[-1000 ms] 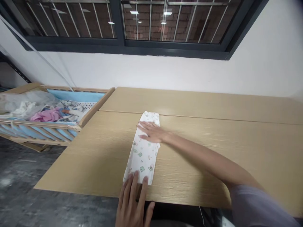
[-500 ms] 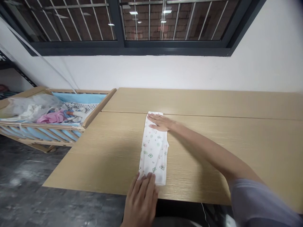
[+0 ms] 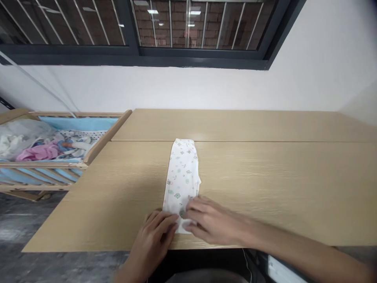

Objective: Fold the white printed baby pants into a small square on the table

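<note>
Baby garment [image 3: 182, 177], white with tiny green and pink prints, is lying folded into a long narrow strip on my wood-grain table [image 3: 273, 184], with its far end right at the seam across the tabletop and its near end close to the table's front edge. Both my hands are down at that near end. My right hand [image 3: 213, 220] is on top of the cloth, fingers [image 3: 196, 210] loosely curled, and my left hand [image 3: 151, 241] is against the corner, fingers [image 3: 165, 220] bent and touching the edge. Can't tell if either hand is actually pinching it. Just left of the table there's a wooden crib [image 3: 50, 165] with blue lining [image 3: 78, 124], holding a heap of white cloth [image 3: 17, 137] and a pink cloth [image 3: 38, 152]. Behind it all are a white wall [image 3: 206, 90] and a barred window [image 3: 138, 59].
</note>
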Action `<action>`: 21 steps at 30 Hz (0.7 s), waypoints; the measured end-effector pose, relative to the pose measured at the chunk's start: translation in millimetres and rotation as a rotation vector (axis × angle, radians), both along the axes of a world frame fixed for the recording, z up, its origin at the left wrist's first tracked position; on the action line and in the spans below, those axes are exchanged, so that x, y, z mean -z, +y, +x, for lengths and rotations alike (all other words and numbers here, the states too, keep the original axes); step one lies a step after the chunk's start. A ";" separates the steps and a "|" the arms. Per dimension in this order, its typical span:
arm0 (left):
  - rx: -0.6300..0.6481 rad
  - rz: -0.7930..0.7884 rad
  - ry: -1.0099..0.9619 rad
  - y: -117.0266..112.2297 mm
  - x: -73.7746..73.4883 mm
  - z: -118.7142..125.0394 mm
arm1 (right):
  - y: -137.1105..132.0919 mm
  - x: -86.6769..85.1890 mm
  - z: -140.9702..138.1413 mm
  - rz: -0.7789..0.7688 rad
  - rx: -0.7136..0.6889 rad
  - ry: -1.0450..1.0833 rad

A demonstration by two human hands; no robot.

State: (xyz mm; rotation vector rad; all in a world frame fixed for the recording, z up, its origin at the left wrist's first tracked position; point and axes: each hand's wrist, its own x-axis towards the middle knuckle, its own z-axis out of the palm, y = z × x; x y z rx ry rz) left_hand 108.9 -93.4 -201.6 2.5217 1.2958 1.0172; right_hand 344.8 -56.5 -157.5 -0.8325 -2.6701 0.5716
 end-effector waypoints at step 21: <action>0.105 0.090 0.176 47.7 -68.4 -2.4 | 8.5 -34.1 21.3 -0.101 0.319 0.305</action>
